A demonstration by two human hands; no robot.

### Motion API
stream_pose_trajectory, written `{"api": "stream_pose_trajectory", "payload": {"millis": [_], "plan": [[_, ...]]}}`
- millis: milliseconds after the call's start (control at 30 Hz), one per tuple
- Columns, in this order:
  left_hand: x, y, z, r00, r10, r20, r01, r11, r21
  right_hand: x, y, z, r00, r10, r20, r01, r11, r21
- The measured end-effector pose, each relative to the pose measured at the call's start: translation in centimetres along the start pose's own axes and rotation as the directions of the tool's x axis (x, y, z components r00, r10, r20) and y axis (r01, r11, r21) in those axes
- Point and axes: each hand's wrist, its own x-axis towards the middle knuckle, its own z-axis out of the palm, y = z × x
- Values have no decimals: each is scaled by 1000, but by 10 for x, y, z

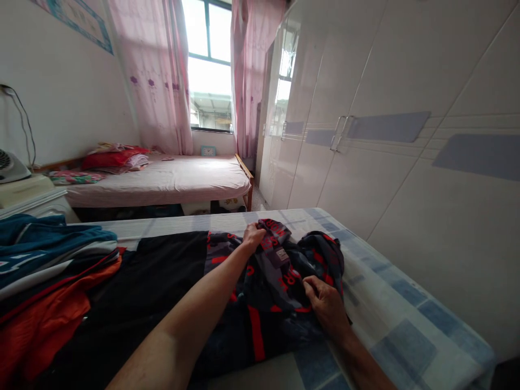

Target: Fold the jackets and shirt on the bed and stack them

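Observation:
A dark hooded jacket with red lettering and red stripes lies spread on the bed nearest me, its grey-black patterned inside and neck label showing. My left hand is closed on the jacket's far edge, near the label. Closer to me and to the right, my right hand pinches the jacket's front edge beside the hood. The hood lies bunched at the right end. Part of the jacket is hidden behind my left forearm.
Folded clothes in teal, white and orange are piled at the left. Black cloth lies between them and the jacket. A white wardrobe lines the right side. Beyond stands a second bed under the curtained window.

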Motion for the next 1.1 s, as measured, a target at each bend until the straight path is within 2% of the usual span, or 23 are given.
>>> {"api": "stream_pose_trajectory", "payload": {"millis": [133,233,267,333,400,500,600,667,700,767,833,933,1000,1033,1100], "plan": [[-34,12,-38,980,127,-153,-151,975,-161,-1,-1,-2,1000,8,5,-8,1000,-12],[-85,-6,-82,939,236,-251,-282,945,-166,-2,-2,-1,1000,8,4,-8,1000,-22],[-103,-18,-98,912,298,-282,-342,932,-118,-2,-3,-1,1000,11,5,-11,1000,-27],[-133,-43,-127,919,315,-239,-310,949,57,-1,-3,1,1000,21,6,-21,999,-39],[-149,-65,-151,907,333,-257,-282,935,215,-1,-2,2,1000,24,-1,-24,998,-56],[-145,-83,-169,849,464,-255,-331,841,427,0,0,4,1000,0,-28,-3,996,-92],[-117,-90,-167,830,557,-23,-419,649,635,-1,1,5,999,-23,-40,18,992,-122],[-95,-95,-158,841,527,126,-453,555,698,-2,1,4,999,-29,-34,24,992,-128],[-85,-97,-153,846,508,162,-458,536,709,-2,1,4,999,-28,-32,23,991,-129],[-69,-100,-144,855,493,162,-447,541,712,-3,0,5,999,-13,-39,8,992,-124],[-61,-98,-139,865,494,95,-403,569,717,-4,0,6,998,8,-55,-15,992,-125],[-69,-84,-149,854,519,-26,-340,597,727,-5,0,8,998,8,-66,-19,986,-166],[-89,-76,-165,804,590,-76,-349,572,742,-6,1,8,996,-49,-72,32,976,-215],[-102,-75,-176,751,655,-79,-380,527,760,-7,1,7,992,-90,-88,67,969,-239],[-133,-85,-197,607,794,-16,-462,369,806,-8,2,4,973,-191,-128,148,946,-287]]}}
